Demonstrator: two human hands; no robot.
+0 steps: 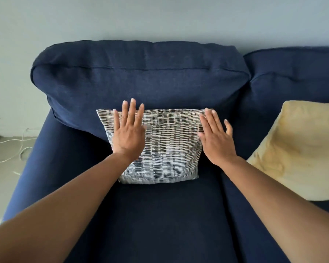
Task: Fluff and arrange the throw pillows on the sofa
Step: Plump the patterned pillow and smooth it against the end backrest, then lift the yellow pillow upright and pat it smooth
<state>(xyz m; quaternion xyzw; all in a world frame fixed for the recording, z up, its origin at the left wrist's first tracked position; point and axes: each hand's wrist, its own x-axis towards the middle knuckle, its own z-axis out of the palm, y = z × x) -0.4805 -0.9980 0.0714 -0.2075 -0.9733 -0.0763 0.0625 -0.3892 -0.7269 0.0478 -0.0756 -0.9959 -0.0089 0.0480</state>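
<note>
both forearms reaching in; left hand (128, 133) and right hand (216, 138) flat, fingers spread, gripping nothing, pressed on patterned throw pillow (165, 147) leaning on navy sofa (141, 80) backrest; yellow pillow (300, 149) rightward, nearer right hand

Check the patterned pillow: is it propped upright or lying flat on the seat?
Propped upright. The patterned pillow stands on its lower edge on the seat, top edge leaning against the back cushion.
</note>
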